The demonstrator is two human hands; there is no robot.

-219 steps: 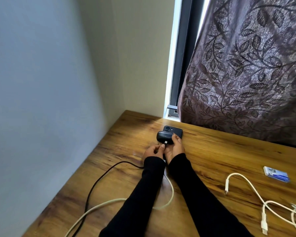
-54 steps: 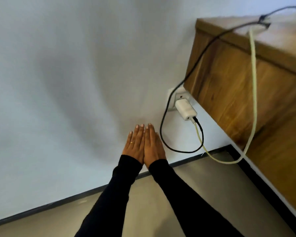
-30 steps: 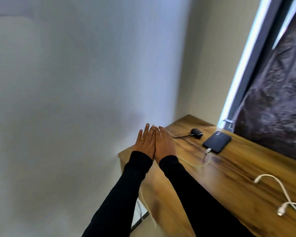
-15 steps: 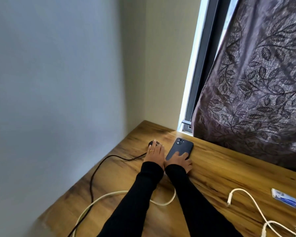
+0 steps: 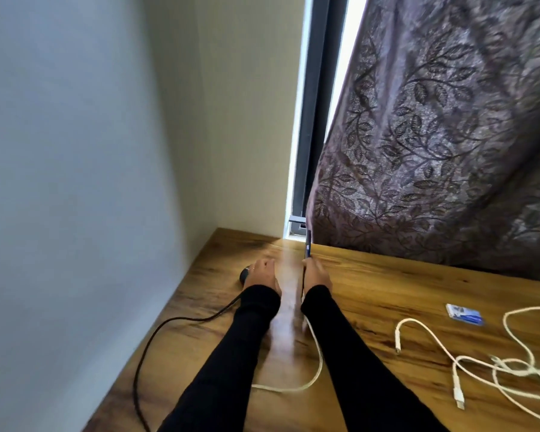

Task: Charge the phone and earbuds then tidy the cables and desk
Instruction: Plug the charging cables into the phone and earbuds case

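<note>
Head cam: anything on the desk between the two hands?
Only bare desk between the left hand, over the earbud case, and the right hand, holding the phone on edge.

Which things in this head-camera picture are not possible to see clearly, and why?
- Small black earbuds case: mostly hidden under the left hand.
- Dark phone: edge-on, screen unseen, held by the right hand.
- Tangled white cables: cut off by the right edge.
- Small blue-white card: print too small.
</note>
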